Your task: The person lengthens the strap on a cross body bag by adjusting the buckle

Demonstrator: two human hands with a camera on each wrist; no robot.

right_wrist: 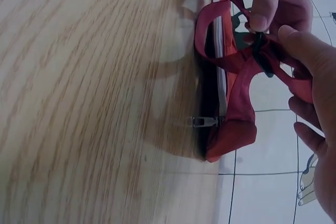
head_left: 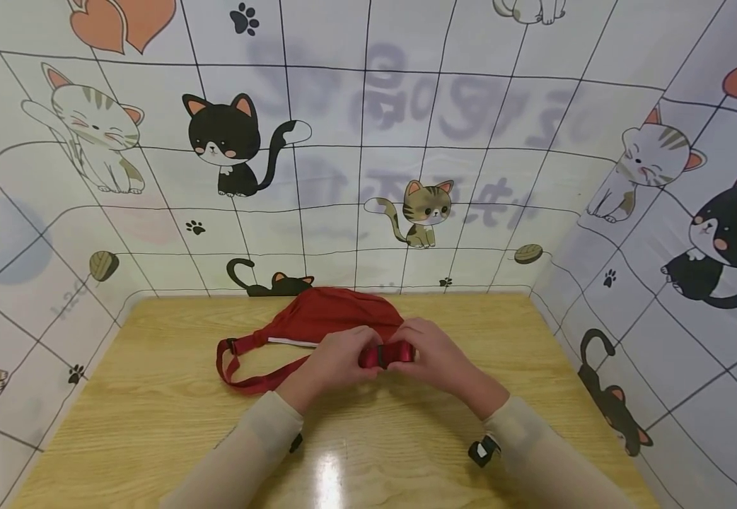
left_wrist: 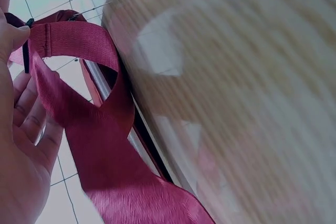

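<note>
A red waist bag [head_left: 337,314] lies towards the back of the table, its white zip edge facing the person. Its strap [left_wrist: 110,150] loops in front, with part of it raised between the hands. A black slider buckle [right_wrist: 259,56] sits on the raised webbing. My left hand [head_left: 346,353] pinches the slider with its thumb at one end, the other fingers partly extended behind. From the other side my right hand [head_left: 432,357] grips the strap webbing close against the slider, thumb on top. A metal zip pull [right_wrist: 205,121] hangs at the bag's end.
The wooden table [head_left: 152,424] meets a cat-printed, gridded cloth wall [head_left: 317,233] at the back and sides. Another black strap adjuster [head_left: 231,346] lies at the left end of the bag. A small black device [head_left: 484,450] sits under the right wrist.
</note>
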